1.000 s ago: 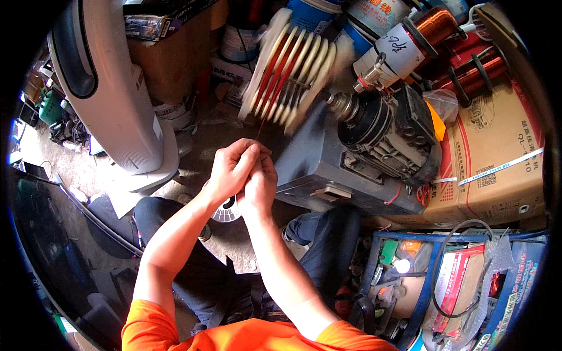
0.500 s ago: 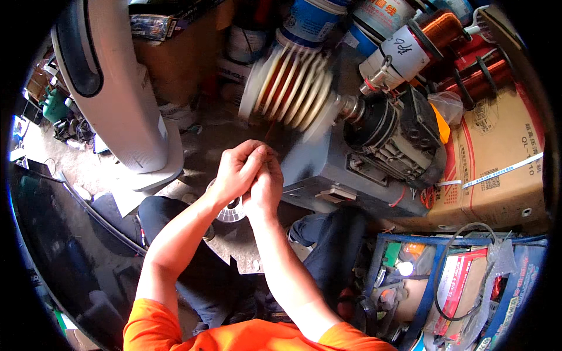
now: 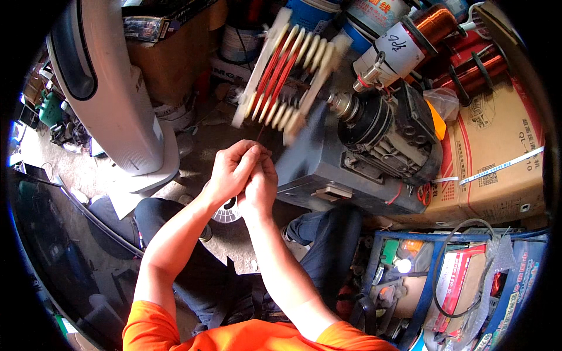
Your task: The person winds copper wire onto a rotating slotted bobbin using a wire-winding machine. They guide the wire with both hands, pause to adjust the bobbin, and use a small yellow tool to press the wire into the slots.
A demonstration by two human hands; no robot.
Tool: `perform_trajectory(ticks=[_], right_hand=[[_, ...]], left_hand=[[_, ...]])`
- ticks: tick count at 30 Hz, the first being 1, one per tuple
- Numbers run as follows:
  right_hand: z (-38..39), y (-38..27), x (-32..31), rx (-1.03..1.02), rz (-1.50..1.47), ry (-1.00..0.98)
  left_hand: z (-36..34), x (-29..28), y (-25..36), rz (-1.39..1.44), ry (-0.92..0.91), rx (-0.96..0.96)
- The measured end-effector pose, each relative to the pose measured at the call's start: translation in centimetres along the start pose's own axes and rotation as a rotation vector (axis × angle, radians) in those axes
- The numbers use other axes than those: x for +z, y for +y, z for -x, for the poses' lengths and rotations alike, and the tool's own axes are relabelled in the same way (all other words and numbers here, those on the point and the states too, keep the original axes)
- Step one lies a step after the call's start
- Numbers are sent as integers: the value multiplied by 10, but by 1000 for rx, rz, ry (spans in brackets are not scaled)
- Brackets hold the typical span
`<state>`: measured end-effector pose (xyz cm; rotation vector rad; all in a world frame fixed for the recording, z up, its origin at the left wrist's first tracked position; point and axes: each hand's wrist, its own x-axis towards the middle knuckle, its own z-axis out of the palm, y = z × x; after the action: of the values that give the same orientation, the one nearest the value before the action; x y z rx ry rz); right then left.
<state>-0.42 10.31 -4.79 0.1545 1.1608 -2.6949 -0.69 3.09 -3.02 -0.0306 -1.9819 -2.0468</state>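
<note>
Both my hands are closed together at the centre, my left hand point(image 3: 230, 171) overlapping my right hand point(image 3: 259, 182), pinching a thin wire point(image 3: 259, 136). It runs up to a winding former point(image 3: 284, 76) with cream ridges and red windings, blurred in places, on the shaft of a dark motor point(image 3: 383, 134). The motor sits on a grey metal cabinet point(image 3: 310, 167). A pale spool point(image 3: 225, 213) with a slotted face shows beneath my hands, partly hidden by them. What my fingertips cover is hidden.
A white upright appliance point(image 3: 114, 117) stands at left. Buckets point(image 3: 310, 14) and copper wire spools point(image 3: 477, 76) crowd the upper right, above a large cardboard box point(image 3: 486, 158). A blue-framed bin point(image 3: 433, 245) of small parts is at lower right. A dark glossy panel point(image 3: 58, 245) fills the lower left.
The winding former has turned, showing different blurred angles in each frame. My hands stay clasped in nearly the same place; the whole view shifts slightly.
</note>
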Motion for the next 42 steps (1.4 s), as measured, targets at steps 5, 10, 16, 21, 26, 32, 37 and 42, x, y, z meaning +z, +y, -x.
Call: perform_trajectory(ticks=[5, 10, 16, 21, 26, 32, 37, 42], right_hand=[[0, -1, 3, -18, 0, 3], [1, -2, 2, -13, -13, -16], [0, -1, 1, -14, -2, -6], [2, -3, 5, -17, 13, -9], [0, 0, 3, -28, 18, -5], [-1, 2, 2, -41, 17, 1], [0, -2, 1, -22, 26, 0], [4, -6, 3, -35, 61, -5]], left_hand=[[0, -1, 3, -7, -42, -27], [0, -2, 6, -19, -49, -26], [-1, -2, 6, -18, -47, -22], [0, -3, 5, -10, -49, -37], [0, -4, 7, -24, -43, -24], [0, -2, 7, -9, -33, -22], [-1, -2, 9, -2, -46, -23], [1, 0, 2, 3, -37, -47]])
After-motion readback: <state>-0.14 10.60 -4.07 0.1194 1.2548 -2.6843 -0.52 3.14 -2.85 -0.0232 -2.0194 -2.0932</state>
